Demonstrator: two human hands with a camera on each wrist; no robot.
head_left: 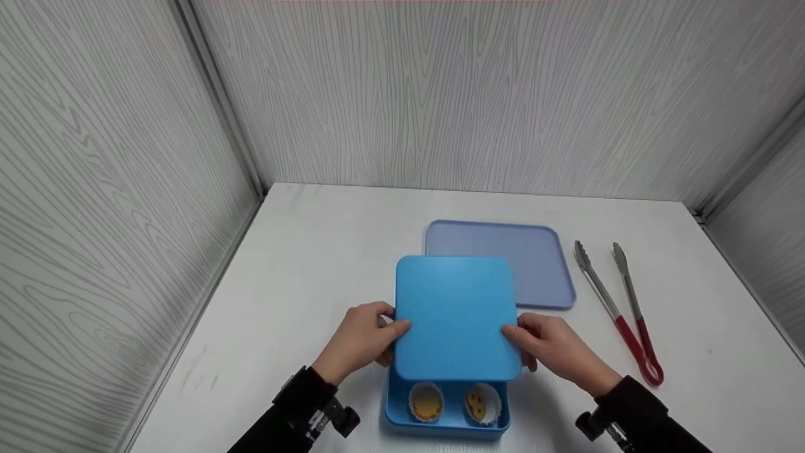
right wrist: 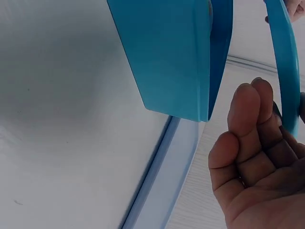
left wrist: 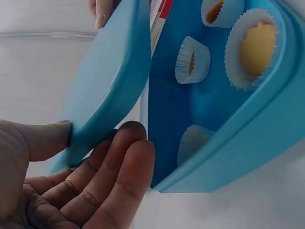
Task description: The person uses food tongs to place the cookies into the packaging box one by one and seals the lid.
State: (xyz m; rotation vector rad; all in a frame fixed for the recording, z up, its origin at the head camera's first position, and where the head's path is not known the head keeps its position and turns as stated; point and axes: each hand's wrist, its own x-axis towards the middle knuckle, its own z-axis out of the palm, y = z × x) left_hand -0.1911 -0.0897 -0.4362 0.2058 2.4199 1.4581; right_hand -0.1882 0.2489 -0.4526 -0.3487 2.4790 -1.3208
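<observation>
A flat blue lid (head_left: 456,314) is held level above a blue box (head_left: 448,430) by both hands. My left hand (head_left: 363,333) pinches its left edge, thumb on top and fingers beneath. On the opposite edge my right hand (head_left: 553,345) pinches it the same way. The lid hides most of the box; near the open front side, a yellow cookie (head_left: 427,406) and a spotted cookie (head_left: 476,404) show in white paper cups. In the left wrist view, several paper cups (left wrist: 192,59) stand inside the box, apart from the raised lid.
Behind the lid lies a pale blue-purple tray (head_left: 541,270), partly covered from view. Metal tongs (head_left: 619,308) with red handles rest spread apart on the white table (head_left: 302,264) at the right. Grey wood-grain panels (head_left: 440,94) rise at the back and both sides.
</observation>
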